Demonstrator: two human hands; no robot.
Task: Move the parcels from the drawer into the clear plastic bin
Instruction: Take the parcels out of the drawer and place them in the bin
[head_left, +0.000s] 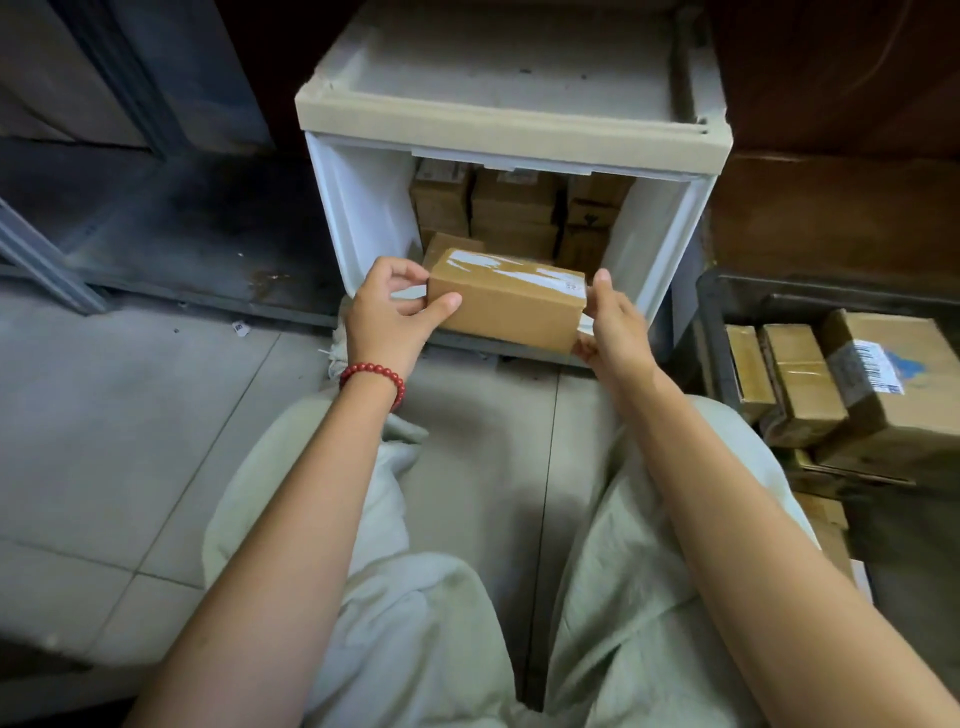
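A brown cardboard parcel (511, 306) with clear tape on top is held in the air just in front of the white drawer unit (343, 208). My left hand (395, 317) grips its left end and my right hand (613, 332) grips its right end. Deep inside the drawer, several more brown parcels (514, 213) stand stacked against the back. At the right edge stands a dark-rimmed clear bin (727, 291) that holds several parcels (805, 384), one with a white shipping label.
I am seated on a grey tiled floor (130, 426), with my knees in pale green trousers (415, 597) below the drawer. A metal frame (47, 265) runs along the left. A dark brown wall (831, 208) rises behind the bin.
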